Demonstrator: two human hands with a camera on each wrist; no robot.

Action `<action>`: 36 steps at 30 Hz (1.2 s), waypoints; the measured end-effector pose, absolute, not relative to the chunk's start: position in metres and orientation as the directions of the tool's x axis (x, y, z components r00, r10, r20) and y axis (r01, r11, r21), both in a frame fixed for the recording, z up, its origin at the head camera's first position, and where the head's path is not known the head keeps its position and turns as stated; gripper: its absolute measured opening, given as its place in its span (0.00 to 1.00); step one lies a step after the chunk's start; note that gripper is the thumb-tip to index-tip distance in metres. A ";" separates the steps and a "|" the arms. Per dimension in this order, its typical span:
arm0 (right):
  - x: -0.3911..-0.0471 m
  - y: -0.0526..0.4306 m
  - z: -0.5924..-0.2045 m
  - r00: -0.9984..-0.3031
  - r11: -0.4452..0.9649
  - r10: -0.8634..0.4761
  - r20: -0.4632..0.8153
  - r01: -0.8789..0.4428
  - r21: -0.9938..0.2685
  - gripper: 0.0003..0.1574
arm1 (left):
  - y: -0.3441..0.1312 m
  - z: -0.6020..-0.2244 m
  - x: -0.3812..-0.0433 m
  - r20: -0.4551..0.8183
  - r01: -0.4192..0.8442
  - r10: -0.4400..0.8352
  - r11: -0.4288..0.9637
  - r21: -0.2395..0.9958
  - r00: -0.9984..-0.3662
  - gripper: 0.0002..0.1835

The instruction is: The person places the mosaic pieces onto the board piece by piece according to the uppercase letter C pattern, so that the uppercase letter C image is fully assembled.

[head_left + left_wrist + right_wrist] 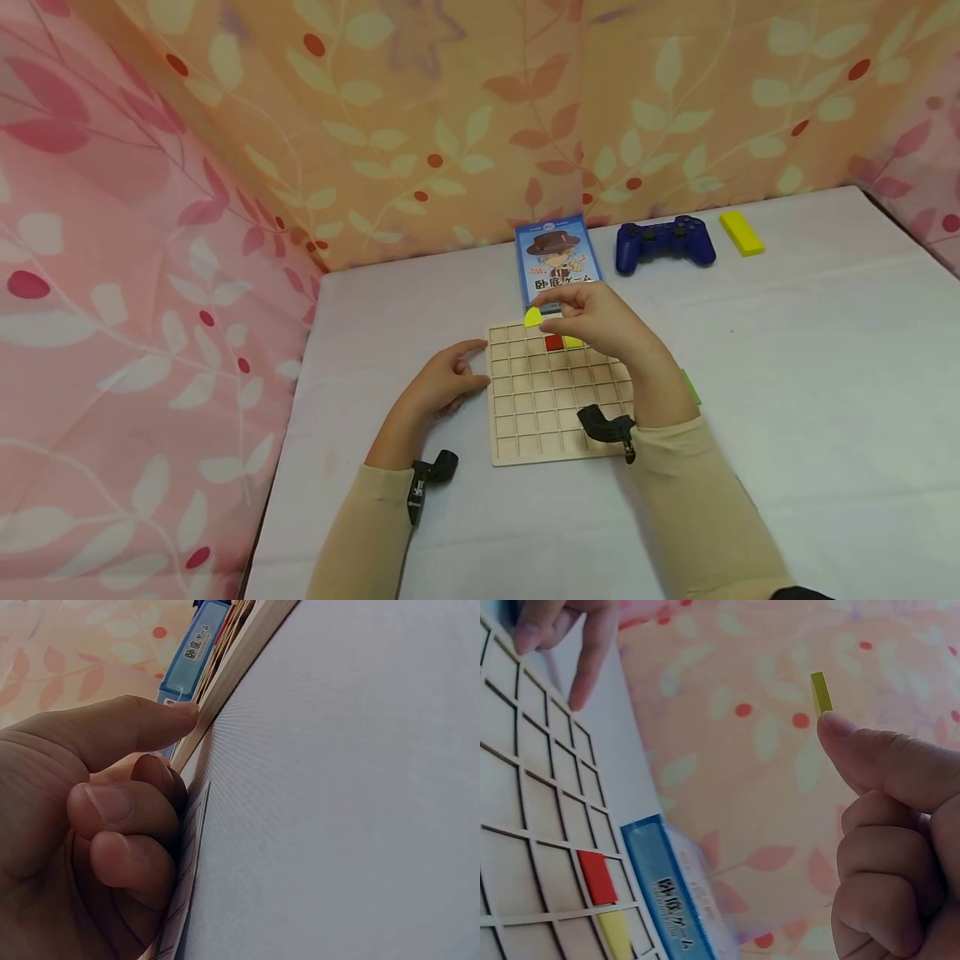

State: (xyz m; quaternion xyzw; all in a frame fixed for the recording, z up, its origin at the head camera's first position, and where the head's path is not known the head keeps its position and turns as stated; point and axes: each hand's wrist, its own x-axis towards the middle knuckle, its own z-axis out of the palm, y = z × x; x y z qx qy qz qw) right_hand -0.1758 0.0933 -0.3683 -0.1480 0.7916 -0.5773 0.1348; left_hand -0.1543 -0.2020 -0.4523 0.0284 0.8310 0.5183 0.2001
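My right hand (592, 321) pinches a small yellow tile (532, 317) between thumb and forefinger, held above the far edge of a wooden grid board (525, 400). In the right wrist view the yellow tile (821, 693) stands edge-on past the thumb tip, and the other fingers are curled. A red square tile (554, 342) and a yellow tile (573, 342) lie side by side in the board's grid. At the board's left edge, my left hand (446, 379) touches the rim with forefinger and thumb. Its other fingers are bent in the left wrist view.
Behind the board lies a blue box (558, 242) with a cartoon figure. Farther right are a blue game controller (665, 242) and a yellow block (741, 232). A green piece (690, 387) is partly hidden behind my right wrist. Floral cloth (450, 125) closes off the back.
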 end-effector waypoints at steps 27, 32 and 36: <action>-0.198 0.077 -0.421 -0.926 0.593 -0.348 -0.147 -0.096 -0.799 0.20 | -0.200 -0.445 -0.156 -0.305 -0.141 0.265 0.498 0.856 -0.915 0.36; -0.197 0.075 -0.425 -0.929 0.611 -0.339 -0.146 -0.100 -0.785 0.19 | -0.200 -0.446 -0.155 -0.303 -0.138 0.271 0.493 0.859 -0.914 0.37; -0.196 0.073 -0.426 -0.931 0.633 -0.325 -0.164 -0.086 -0.770 0.20 | -0.201 -0.447 -0.154 -0.305 -0.144 0.270 0.488 0.861 -0.913 0.36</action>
